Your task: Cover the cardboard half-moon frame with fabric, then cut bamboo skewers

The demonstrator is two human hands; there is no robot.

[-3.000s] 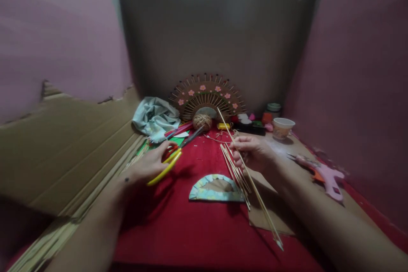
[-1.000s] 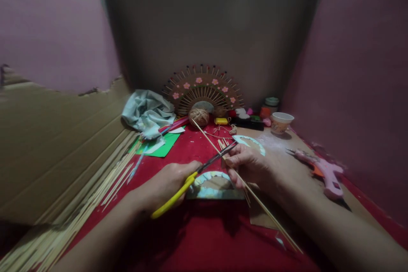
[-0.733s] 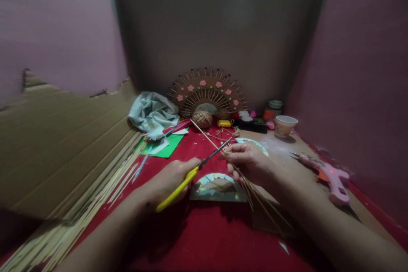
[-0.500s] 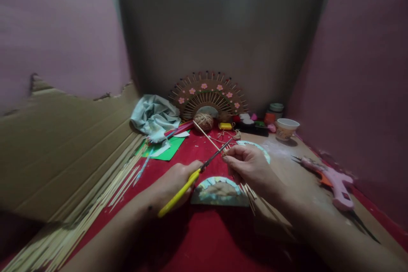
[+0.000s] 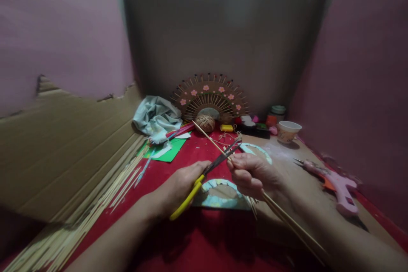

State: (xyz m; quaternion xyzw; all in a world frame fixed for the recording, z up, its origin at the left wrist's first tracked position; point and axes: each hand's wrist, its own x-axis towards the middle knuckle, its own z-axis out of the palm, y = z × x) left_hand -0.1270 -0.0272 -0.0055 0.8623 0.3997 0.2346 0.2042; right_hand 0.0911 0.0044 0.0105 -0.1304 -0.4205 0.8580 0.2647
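Note:
My left hand (image 5: 180, 185) is closed round the yellow-handled scissors (image 5: 188, 199). Their dark blades, slightly apart, point up to the right and cross a thin bamboo stick (image 5: 206, 136) close to my right fingertips. My right hand (image 5: 253, 174) pinches that stick; its far end points toward the twine ball, and long stick lengths come out behind the palm along my forearm. Under my hands lies a half-ring piece (image 5: 219, 202) with a pale blue, patterned rim. Short stick pieces (image 5: 251, 206) show below my right hand, partly hidden by it.
Long bamboo sticks (image 5: 79, 221) lie along the cardboard wall (image 5: 63, 148) at left. Behind stand a flowered fan (image 5: 205, 89), a twine ball (image 5: 204, 123) and a crumpled cloth (image 5: 156, 114). A pink glue gun (image 5: 341, 189) and a paper cup (image 5: 287, 132) are at right.
The scissor blades have shifted right, up to the stick by my right fingers. My right hand has turned, and long stick lengths now show behind it.

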